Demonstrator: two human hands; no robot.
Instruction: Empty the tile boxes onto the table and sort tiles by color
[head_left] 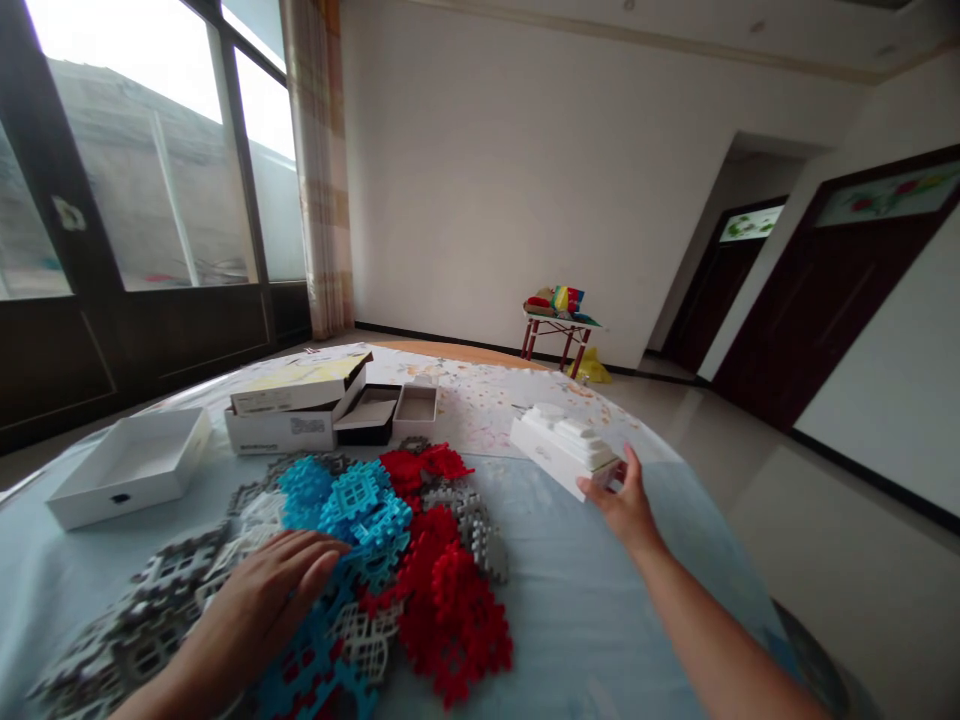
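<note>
A heap of flat interlocking plastic tiles [420, 560] in blue, red, grey and white lies on a light blue cloth. My left hand [262, 595] rests flat on the heap, fingers stretched out over blue and white pieces. My right hand [622, 500] reaches to the right and grips the near end of a white moulded tray [562, 440], thumb on top.
An open white box [127, 465] sits at the left. A white box with a loose lid [296, 410] and two small open boxes [390, 410] stand behind the heap. A small table with coloured things [559, 320] stands by the far wall.
</note>
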